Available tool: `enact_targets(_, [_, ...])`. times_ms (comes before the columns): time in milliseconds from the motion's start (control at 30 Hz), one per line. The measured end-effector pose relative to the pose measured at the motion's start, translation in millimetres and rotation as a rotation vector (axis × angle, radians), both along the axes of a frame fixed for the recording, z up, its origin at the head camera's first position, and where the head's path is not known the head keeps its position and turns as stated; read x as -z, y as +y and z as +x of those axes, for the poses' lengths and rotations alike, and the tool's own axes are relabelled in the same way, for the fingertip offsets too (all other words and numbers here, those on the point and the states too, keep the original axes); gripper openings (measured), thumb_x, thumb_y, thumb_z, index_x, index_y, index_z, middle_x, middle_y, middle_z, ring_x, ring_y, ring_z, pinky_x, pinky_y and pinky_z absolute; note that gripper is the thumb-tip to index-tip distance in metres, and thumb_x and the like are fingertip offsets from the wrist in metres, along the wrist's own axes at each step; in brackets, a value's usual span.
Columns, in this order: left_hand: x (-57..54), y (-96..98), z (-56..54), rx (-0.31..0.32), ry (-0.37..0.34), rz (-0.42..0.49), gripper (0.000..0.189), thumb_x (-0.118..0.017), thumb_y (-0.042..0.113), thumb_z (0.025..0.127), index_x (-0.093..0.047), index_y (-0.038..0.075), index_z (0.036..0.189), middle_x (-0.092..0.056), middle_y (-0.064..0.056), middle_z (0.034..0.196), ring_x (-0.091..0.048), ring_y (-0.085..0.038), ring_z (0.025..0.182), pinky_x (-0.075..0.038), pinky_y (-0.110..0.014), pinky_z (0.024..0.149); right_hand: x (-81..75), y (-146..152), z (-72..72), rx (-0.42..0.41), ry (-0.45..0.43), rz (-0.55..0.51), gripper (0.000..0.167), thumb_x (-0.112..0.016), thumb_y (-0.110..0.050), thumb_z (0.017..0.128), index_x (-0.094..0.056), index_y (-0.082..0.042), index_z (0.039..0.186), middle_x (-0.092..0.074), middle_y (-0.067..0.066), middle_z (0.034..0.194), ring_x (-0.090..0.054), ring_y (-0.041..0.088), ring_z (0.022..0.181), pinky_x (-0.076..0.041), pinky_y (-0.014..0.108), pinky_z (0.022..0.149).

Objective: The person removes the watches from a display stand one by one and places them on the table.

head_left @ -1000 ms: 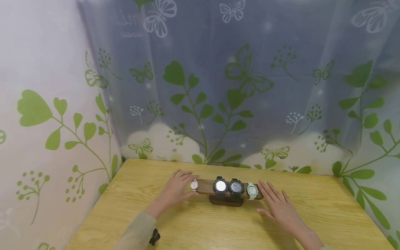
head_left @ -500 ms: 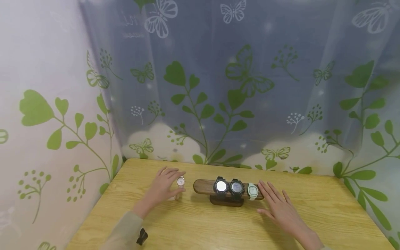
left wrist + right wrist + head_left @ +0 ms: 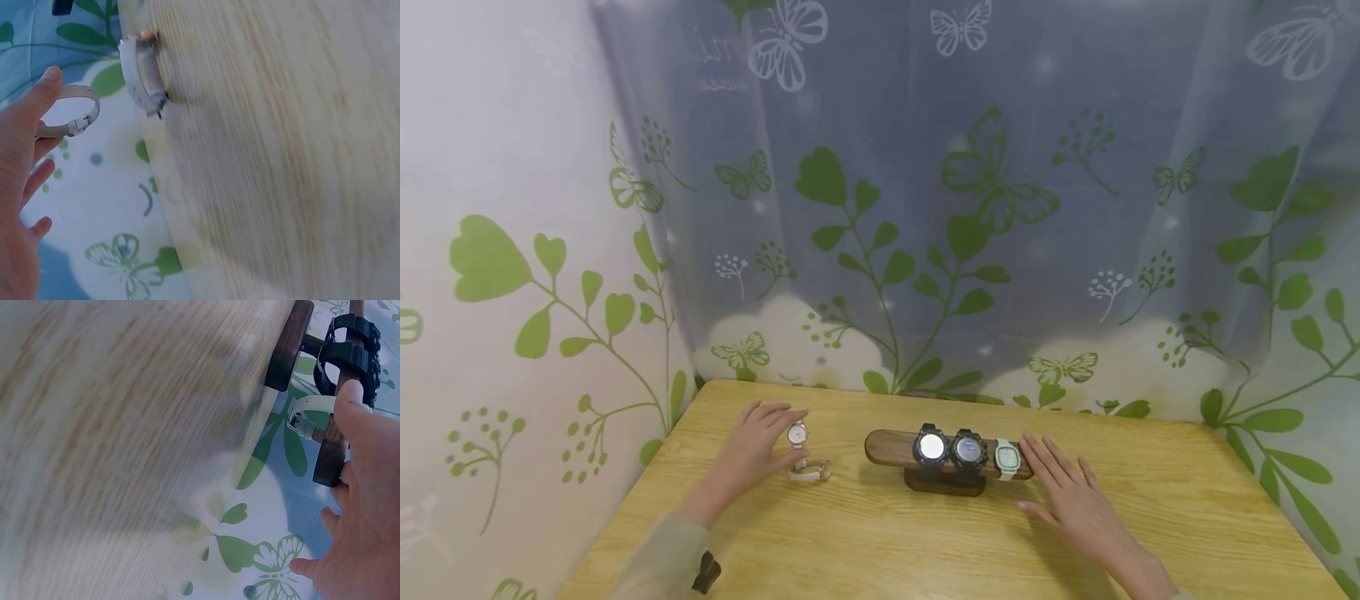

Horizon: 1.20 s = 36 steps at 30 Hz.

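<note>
My left hand [image 3: 748, 450] pinches a small wristwatch [image 3: 797, 432] between thumb and fingers, its round pale dial facing up. The pale strap [image 3: 91, 115] is buckled into a loop in the left wrist view. Close beside it on the table lies another watch [image 3: 808, 472], with a white strap and rose-gold case. My right hand [image 3: 1075, 504] rests with straight fingers at the right end of a dark wooden watch stand [image 3: 891, 447]. On its bar are two black watches [image 3: 931, 447] and a pale green square-faced watch [image 3: 1007, 456], nearest that hand.
The wooden table [image 3: 880, 550] runs back to a curtain [image 3: 880, 250] printed with leaves and butterflies. Another printed curtain [image 3: 542, 375] hangs along the left side. A dark strap piece [image 3: 706, 572] shows by my left sleeve.
My left hand has drawn the small watch off the stand's left end and carried it leftward. The watch lying on the table has come into sight. My right hand stays in place.
</note>
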<state>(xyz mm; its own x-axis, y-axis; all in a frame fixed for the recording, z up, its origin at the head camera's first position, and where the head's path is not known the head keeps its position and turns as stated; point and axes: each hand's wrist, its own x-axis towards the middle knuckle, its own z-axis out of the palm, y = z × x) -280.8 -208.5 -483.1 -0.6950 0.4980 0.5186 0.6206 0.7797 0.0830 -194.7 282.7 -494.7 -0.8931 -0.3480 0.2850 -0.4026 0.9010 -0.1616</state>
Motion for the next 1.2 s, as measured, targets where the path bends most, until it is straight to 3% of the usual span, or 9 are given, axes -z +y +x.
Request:
enact_targets(533, [6.7, -36.6, 10.6, -0.096, 0.009, -0.064, 0.058, -0.089, 0.034, 0.077, -0.070, 0.006, 0.124, -0.072, -0.016, 0.120, -0.061, -0.039, 0.120, -0.038, -0.067, 0.109, 0.5, 0.7, -0.1, 0.000, -0.002, -0.006, 0.091, -0.069, -0.042, 0.094, -0.014, -0.025, 0.165, -0.021, 0.006, 0.168, -0.027, 0.038, 0.150, -0.023, 0.074, 0.113])
enact_targets(867, [11.3, -48.1, 13.8, -0.145, 0.020, -0.131, 0.054, -0.094, 0.031, 0.068, -0.074, 0.008, 0.113, -0.075, -0.012, 0.109, -0.063, -0.036, 0.112, -0.041, -0.069, 0.103, 1.2, 0.1, -0.1, -0.004, 0.007, -0.009, 0.092, -0.070, -0.042, 0.094, -0.014, -0.024, 0.165, -0.021, 0.006, 0.168, -0.027, 0.039, 0.150, -0.023, 0.075, 0.113])
enact_targets(1200, [7.8, -36.4, 15.7, -0.209, -0.130, -0.179, 0.050, -0.089, 0.034, 0.076, -0.073, 0.008, 0.116, -0.073, -0.012, 0.116, -0.061, -0.037, 0.116, -0.037, -0.073, 0.105, -0.3, -1.1, 1.2, -0.002, 0.004, -0.013, 0.091, -0.070, -0.041, 0.094, -0.015, -0.024, 0.165, -0.023, 0.007, 0.168, -0.028, 0.039, 0.149, -0.022, 0.074, 0.113])
